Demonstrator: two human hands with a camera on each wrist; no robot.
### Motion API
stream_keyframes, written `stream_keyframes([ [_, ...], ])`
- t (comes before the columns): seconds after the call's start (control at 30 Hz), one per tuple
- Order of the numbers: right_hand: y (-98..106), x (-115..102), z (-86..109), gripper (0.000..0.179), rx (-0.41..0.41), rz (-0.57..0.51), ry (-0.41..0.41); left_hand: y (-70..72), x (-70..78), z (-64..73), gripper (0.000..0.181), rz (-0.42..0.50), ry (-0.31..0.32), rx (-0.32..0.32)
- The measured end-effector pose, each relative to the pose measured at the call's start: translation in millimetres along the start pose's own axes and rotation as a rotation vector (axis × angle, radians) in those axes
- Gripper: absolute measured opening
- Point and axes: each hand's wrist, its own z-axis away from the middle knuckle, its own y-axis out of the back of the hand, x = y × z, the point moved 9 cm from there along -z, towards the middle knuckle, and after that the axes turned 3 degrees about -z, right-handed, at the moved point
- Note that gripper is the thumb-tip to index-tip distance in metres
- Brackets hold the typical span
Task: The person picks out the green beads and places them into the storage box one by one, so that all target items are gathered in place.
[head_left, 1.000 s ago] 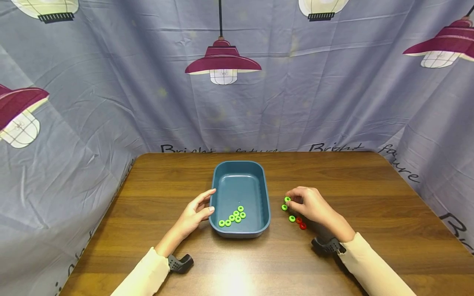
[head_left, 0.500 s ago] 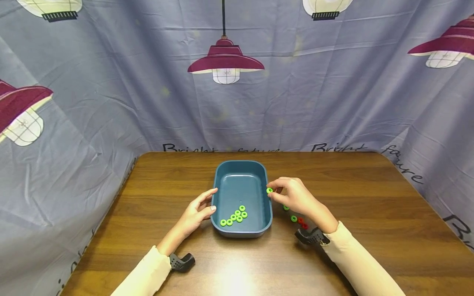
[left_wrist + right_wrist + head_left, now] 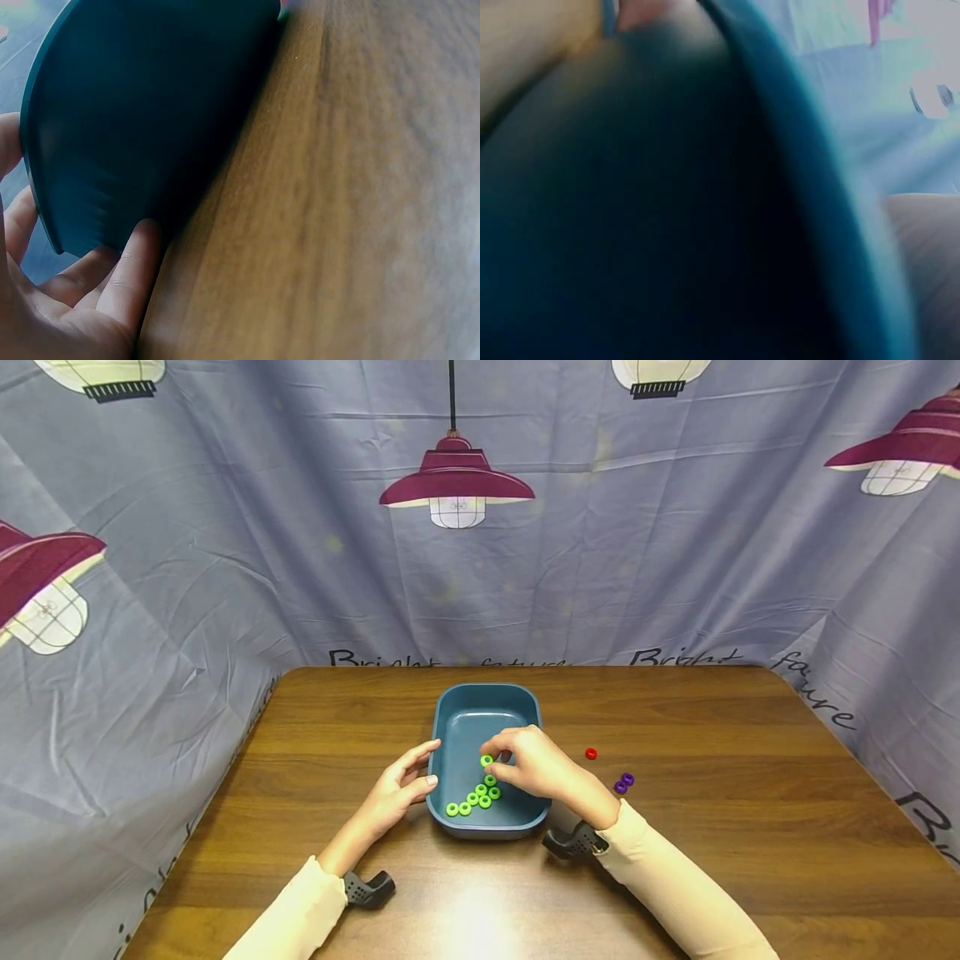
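Observation:
A blue rectangular tray (image 3: 463,697) stands on the table, with several small green rings (image 3: 473,798) in a cluster on its floor. My left hand (image 3: 392,793) is at the tray's left side. In the left wrist view its fingers (image 3: 133,281) rest against the outer wall. Over the inside of the tray, my right hand (image 3: 534,764) pinches another green ring (image 3: 487,761) between thumb and forefinger, just above the cluster. Blur fills the right wrist view, where the tray's wall and rim (image 3: 810,150) cover most of the frame.
To the right on the wooden table (image 3: 712,760) lie a red ring (image 3: 591,753) and two purple rings (image 3: 624,783). My right forearm (image 3: 675,877) covers the spot where green and red rings lay earlier. A printed curtain (image 3: 570,568) hangs behind the table.
My right hand has picked up a green ring from the table and carried it left over the tray. A red ring and purple rings have come into sight. The left hand stays at the tray's side.

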Motion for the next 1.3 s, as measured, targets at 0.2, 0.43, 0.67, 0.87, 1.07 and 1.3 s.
stream_keyframes([
  [0.2, -19, -11, -12.6, 0.019, -0.04, 0.022, -0.006, -1.9, 0.2, -1.1, 0.061, 0.006, -0.001, -0.013],
  [0.43, -33, -16, -19.6, 0.016, -0.073, 0.044, -0.024, -3.7, 0.5, -1.8, 0.061, 0.021, -0.01, -0.021],
  [0.67, -48, -14, -21.2, 0.012, -0.158, 0.075, -0.046, -3.2, 2.4, -1.5, 0.061, 0.021, -0.012, -0.024],
  [0.87, -54, -11, -17.3, 0.012, -0.194, 0.119, -0.052, -2.3, 2.3, -1.3, 0.061, 0.02, -0.008, -0.023],
  [1.07, -56, -10, -16.2, 0.012, -0.208, 0.124, -0.05, -1.9, 2.2, -1.1, 0.062, 0.02, -0.01, -0.022],
  [1.3, -59, -12, -15.2, 0.018, -0.229, 0.149, -0.054, -1.5, 2.2, -0.6, 0.062, 0.023, -0.017, -0.021],
])
